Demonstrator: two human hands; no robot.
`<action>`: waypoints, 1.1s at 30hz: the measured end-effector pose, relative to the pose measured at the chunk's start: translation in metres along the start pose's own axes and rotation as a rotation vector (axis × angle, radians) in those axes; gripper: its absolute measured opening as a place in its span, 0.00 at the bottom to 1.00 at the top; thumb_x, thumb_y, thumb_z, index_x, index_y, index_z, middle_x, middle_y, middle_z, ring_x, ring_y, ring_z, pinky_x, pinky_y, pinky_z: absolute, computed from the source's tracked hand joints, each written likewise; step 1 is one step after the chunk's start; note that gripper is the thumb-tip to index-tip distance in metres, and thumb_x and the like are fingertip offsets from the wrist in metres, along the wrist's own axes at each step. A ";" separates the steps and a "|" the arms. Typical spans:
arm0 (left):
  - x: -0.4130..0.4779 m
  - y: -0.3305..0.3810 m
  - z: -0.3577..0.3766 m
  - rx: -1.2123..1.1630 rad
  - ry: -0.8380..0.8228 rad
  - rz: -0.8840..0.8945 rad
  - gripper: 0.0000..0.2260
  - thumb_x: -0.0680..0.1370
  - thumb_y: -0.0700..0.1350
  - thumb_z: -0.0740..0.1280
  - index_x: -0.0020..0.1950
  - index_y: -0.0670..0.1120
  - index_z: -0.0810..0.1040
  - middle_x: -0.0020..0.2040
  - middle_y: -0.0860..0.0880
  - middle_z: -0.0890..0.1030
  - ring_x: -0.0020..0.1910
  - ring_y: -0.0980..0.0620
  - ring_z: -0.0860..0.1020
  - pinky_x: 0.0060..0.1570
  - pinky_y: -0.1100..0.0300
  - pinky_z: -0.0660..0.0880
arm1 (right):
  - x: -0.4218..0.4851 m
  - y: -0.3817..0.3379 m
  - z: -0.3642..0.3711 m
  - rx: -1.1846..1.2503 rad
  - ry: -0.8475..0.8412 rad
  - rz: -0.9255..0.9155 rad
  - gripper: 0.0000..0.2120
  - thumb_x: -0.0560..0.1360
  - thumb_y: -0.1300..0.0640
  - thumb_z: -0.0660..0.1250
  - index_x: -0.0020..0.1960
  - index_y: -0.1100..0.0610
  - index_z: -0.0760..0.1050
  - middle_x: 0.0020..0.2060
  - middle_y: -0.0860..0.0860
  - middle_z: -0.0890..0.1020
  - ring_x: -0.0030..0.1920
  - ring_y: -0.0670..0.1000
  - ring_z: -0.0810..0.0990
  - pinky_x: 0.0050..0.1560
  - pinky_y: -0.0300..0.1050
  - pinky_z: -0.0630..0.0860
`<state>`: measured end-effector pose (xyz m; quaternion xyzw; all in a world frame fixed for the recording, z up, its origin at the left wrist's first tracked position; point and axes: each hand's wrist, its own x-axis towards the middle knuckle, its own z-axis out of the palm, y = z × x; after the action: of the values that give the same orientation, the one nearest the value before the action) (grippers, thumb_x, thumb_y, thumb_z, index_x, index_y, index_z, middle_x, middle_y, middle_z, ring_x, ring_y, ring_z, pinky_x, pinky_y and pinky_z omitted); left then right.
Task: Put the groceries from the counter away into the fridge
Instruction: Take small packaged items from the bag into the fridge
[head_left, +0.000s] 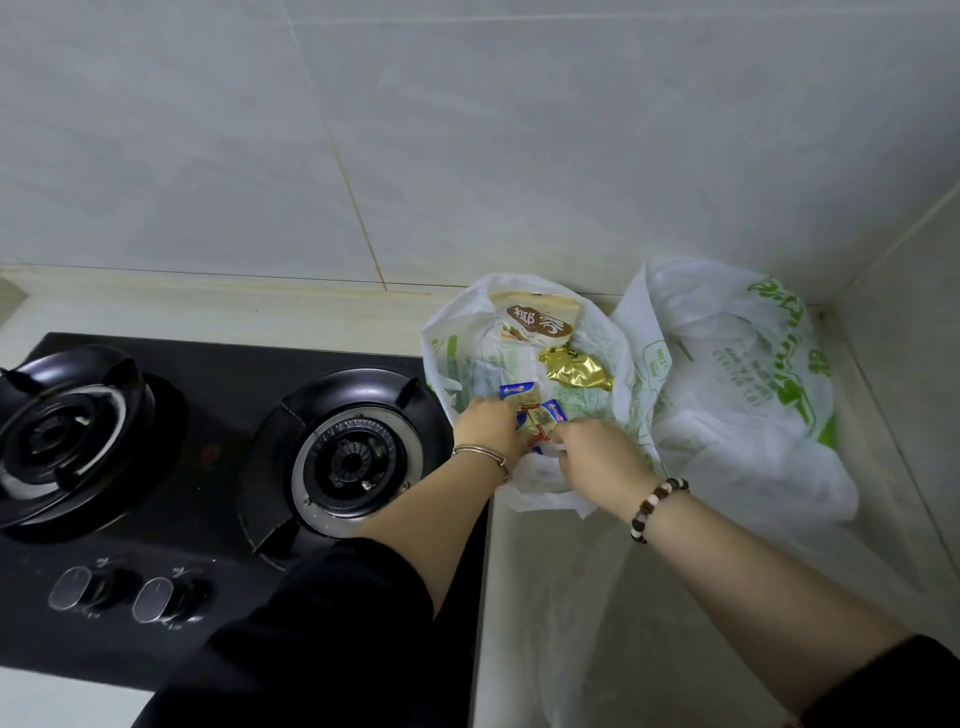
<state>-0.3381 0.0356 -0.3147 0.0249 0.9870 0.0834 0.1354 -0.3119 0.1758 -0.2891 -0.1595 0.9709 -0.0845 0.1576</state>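
An open white plastic bag (467, 353) with green print lies on the counter, right of the stove. Inside it are a cream carton with brown lettering (537, 323), a gold foil packet (574, 371) and several small blue-and-yellow packets (535, 415). My left hand (491, 428) reaches into the bag and closes on the small packets from the left. My right hand (597, 457) closes on them from the right, its fingertips partly hidden. A second white bag with green print (737, 395) lies bunched in the corner to the right.
A black two-burner gas stove (218, 431) with two knobs (111, 597) fills the left side. Tiled walls (467, 130) close off the back and right. A loose clear plastic sheet (571, 597) hangs over the counter front under my right forearm.
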 end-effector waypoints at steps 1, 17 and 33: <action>0.001 0.000 -0.001 -0.020 0.000 -0.007 0.17 0.77 0.55 0.64 0.57 0.44 0.75 0.53 0.44 0.78 0.54 0.45 0.74 0.44 0.55 0.72 | 0.000 0.000 0.001 0.005 0.000 0.001 0.10 0.77 0.63 0.58 0.55 0.58 0.75 0.49 0.56 0.79 0.45 0.57 0.78 0.39 0.44 0.69; -0.023 -0.027 -0.038 -0.533 0.268 -0.192 0.18 0.75 0.46 0.68 0.27 0.48 0.66 0.26 0.51 0.67 0.32 0.46 0.67 0.27 0.60 0.58 | 0.023 -0.032 -0.001 -0.157 -0.114 -0.095 0.02 0.76 0.62 0.63 0.44 0.58 0.71 0.33 0.50 0.71 0.34 0.53 0.71 0.28 0.41 0.64; -0.069 -0.043 -0.045 -0.745 0.386 -0.267 0.09 0.73 0.48 0.71 0.42 0.42 0.82 0.38 0.44 0.82 0.38 0.47 0.78 0.41 0.57 0.72 | 0.031 -0.034 -0.002 -0.179 -0.243 -0.088 0.14 0.75 0.66 0.58 0.32 0.57 0.61 0.30 0.51 0.66 0.28 0.49 0.66 0.26 0.40 0.60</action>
<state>-0.2850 -0.0192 -0.2617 -0.1692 0.8913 0.4185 -0.0424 -0.3305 0.1341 -0.2884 -0.2242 0.9404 0.0152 0.2551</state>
